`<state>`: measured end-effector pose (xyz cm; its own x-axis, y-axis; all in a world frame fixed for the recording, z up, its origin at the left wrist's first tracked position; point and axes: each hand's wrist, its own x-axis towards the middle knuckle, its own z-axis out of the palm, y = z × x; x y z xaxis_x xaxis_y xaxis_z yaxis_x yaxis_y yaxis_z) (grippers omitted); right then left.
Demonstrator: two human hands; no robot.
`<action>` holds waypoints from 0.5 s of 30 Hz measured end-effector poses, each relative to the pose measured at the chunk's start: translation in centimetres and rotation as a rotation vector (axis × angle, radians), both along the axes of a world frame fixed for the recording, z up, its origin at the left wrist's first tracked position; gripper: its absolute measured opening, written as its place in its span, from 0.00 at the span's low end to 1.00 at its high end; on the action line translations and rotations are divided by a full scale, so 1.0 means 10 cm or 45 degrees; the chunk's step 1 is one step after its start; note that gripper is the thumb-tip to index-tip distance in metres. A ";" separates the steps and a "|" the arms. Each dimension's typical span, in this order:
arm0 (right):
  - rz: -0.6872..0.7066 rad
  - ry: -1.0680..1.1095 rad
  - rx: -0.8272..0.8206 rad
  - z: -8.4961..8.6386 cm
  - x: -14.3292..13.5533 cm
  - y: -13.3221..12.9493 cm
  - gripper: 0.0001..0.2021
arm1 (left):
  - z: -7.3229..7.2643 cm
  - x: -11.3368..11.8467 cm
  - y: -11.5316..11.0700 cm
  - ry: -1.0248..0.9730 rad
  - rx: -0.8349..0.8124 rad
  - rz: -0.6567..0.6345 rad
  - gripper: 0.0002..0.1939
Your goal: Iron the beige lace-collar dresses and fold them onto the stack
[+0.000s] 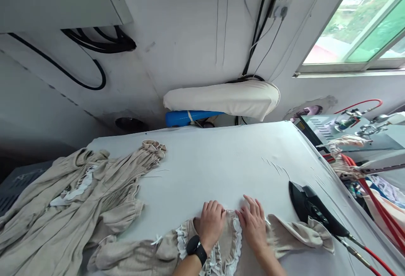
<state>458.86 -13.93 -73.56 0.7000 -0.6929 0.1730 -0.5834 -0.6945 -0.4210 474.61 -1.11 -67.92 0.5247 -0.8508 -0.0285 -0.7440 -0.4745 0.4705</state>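
Observation:
A beige dress [228, 230] with white ruffle trim lies at the near edge of a pale padded ironing table [202, 158]. My left hand [211, 223], with a black watch on the wrist, has its fingers curled closed on the neckline. At the other side of the neckline, my right hand [254, 226] has thumb and fingertips on the fabric, its other fingers stretched out more. The neckline edge runs straight between both hands. One gathered sleeve extends right, close to a black iron [311, 208] resting on the table. The lower dress is outside the view.
More beige garments [95, 187] are heaped on the table's left. Red hoses [376, 198] trail from the iron past the right edge, near a metal machine [344, 128]. A white padded sleeve board [221, 98] stands against the back wall, above a blue roll [180, 118].

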 end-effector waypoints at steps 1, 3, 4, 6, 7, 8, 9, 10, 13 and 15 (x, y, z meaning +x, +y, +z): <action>0.003 0.013 0.003 -0.01 0.10 -0.04 0.13 | -0.04 0.02 -0.04 -0.019 0.002 -0.014 0.08; -0.081 0.037 -0.002 -0.01 0.24 -0.13 0.14 | -0.10 0.06 -0.09 -0.044 0.008 -0.002 0.09; -0.123 0.042 -0.006 0.01 0.27 -0.18 0.14 | -0.12 0.08 -0.10 -0.045 0.019 0.020 0.08; -0.169 0.025 -0.002 0.07 0.26 -0.20 0.15 | -0.14 0.09 -0.10 -0.022 0.035 0.085 0.06; -0.194 0.001 0.002 0.11 0.22 -0.17 0.15 | -0.15 0.09 -0.09 -0.001 0.027 0.117 0.05; -0.216 -0.026 0.009 0.14 0.17 -0.11 0.15 | -0.15 0.09 -0.08 0.026 0.008 0.135 0.04; -0.202 -0.048 0.029 0.16 0.13 -0.03 0.15 | -0.15 0.09 -0.07 0.055 -0.017 0.139 0.03; -0.129 -0.056 0.064 0.17 0.10 0.07 0.14 | -0.15 0.09 -0.06 0.084 -0.042 0.133 0.03; 0.154 0.006 0.163 0.17 0.13 0.30 0.13 | -0.13 0.10 -0.06 0.143 -0.064 0.116 0.03; 0.091 0.037 0.138 0.23 0.21 0.24 0.15 | -0.12 0.09 -0.09 0.148 -0.043 0.130 0.02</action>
